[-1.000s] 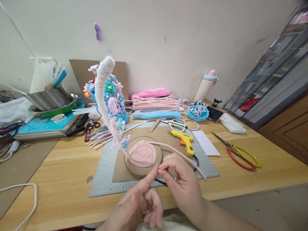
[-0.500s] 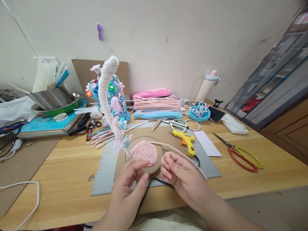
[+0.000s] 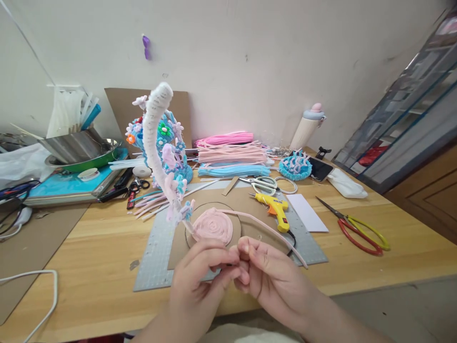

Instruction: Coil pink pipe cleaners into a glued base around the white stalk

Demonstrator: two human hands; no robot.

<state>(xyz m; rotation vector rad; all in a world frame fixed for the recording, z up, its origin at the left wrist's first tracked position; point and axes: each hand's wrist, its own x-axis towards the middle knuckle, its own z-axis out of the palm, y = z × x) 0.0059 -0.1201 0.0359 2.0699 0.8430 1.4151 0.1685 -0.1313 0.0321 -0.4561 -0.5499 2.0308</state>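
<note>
Both hands meet just in front of a pale pink pipe-cleaner spiral [image 3: 213,226], which lies flat on a cardboard sheet [image 3: 178,250]. My left hand [image 3: 202,278] is closed, thumb and fingertips touching the fingers of the other. My right hand [image 3: 273,278] is pinched, thumb against forefinger; anything between these fingers is hidden or too small to name. A loose pink tail [image 3: 264,223] runs from the spiral to the right, behind the right hand. Left of the spiral rises a curved white wrapped stem [image 3: 153,133] with small pastel flowers.
A yellow glue gun [image 3: 276,209] lies right of the spiral on a grey cutting mat [image 3: 312,252]. Farther right are red-and-yellow-handled scissors [image 3: 360,233]. Bundles of pipe cleaners [image 3: 232,155] lie at the back, beside a blue woven piece [image 3: 295,166]. Metal bowls [image 3: 76,147] stand at left.
My left hand has moved right and its fingers have closed against my right hand's fingertips. The right hand has dropped slightly, still pinched. The spiral and tools stay put.
</note>
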